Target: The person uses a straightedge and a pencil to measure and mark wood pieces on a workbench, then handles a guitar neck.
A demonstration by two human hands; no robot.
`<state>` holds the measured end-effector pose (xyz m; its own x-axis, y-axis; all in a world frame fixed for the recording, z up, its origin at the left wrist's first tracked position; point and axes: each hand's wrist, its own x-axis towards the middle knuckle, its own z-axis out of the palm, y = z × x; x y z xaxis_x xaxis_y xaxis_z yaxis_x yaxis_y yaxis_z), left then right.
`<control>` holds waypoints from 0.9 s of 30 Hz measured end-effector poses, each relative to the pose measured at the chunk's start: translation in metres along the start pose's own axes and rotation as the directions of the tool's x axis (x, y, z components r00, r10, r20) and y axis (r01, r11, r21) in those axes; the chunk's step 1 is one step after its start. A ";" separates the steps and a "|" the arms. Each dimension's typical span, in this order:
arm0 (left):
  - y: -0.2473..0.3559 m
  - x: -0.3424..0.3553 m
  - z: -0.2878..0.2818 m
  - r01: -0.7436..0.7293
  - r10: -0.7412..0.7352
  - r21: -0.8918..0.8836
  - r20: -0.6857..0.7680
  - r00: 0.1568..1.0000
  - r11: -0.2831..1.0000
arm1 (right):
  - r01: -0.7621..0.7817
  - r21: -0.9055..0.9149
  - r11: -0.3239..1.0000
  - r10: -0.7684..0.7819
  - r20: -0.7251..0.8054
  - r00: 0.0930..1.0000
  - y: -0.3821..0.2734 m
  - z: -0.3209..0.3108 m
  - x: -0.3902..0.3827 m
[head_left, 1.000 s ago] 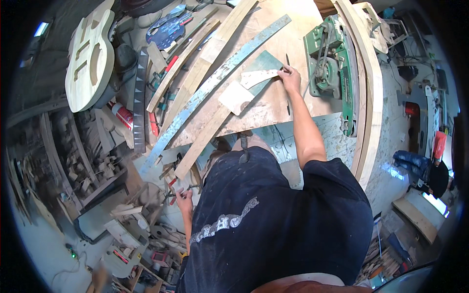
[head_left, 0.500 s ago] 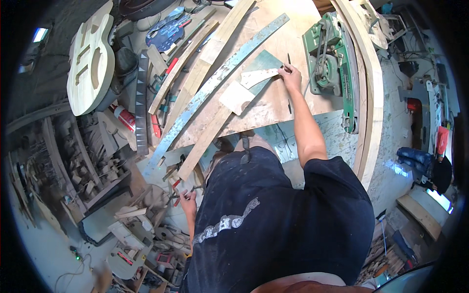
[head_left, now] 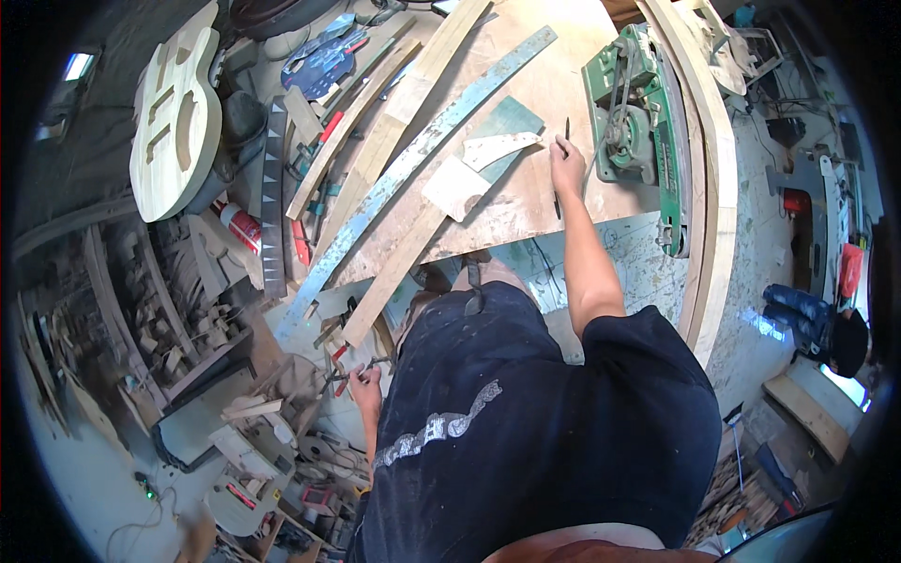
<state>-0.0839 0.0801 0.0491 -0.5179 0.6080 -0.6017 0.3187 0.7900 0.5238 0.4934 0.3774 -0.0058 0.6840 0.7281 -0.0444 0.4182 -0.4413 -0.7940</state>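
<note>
My right hand (head_left: 567, 171) is closed around a thin dark pencil (head_left: 567, 129) above the right side of the plywood bench. A little to its left lies a white, curved, tapering piece (head_left: 497, 150), resting on a worn teal board (head_left: 511, 117). Next to that is a pale square wood block (head_left: 455, 188), at the upper end of a long plank (head_left: 389, 281) that juts over the bench's near edge. Low at my left side hangs my left hand (head_left: 367, 387), its fingers loosely bent and apart, with nothing visible in them. It is near some red-and-black tools (head_left: 339, 355).
A green belt-driven machine (head_left: 627, 122) stands at the bench's right, beside a long curved wooden beam (head_left: 718, 188). A long chipped blue strip (head_left: 422, 169) crosses the bench (head_left: 540, 202). A guitar-shaped wooden body (head_left: 174, 122) stands far left. Wood offcuts (head_left: 188, 319) fill shelving at left.
My right hand has drawn back from the tip of the white piece, slightly right and nearer, with the pencil. My left hand has shifted slightly right.
</note>
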 end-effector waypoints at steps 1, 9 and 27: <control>0.001 0.000 0.000 0.003 -0.003 -0.001 -0.001 1.000 1.000 | 0.017 0.009 1.000 -0.017 -0.005 1.000 0.003 0.001 0.000; -0.001 0.000 0.003 0.014 -0.013 -0.044 0.034 0.999 0.999 | -0.008 -0.060 0.998 0.010 0.024 1.000 0.003 0.004 0.009; -0.013 -0.036 0.026 0.149 -0.147 -0.029 0.044 0.988 0.988 | 0.001 -0.216 0.976 0.010 0.049 0.999 0.000 0.004 0.025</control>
<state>-0.0487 0.0494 0.0483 -0.5238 0.4878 -0.6984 0.2146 0.8690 0.4460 0.5081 0.3973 -0.0092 0.6579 0.7486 -0.0820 0.5378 -0.5433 -0.6447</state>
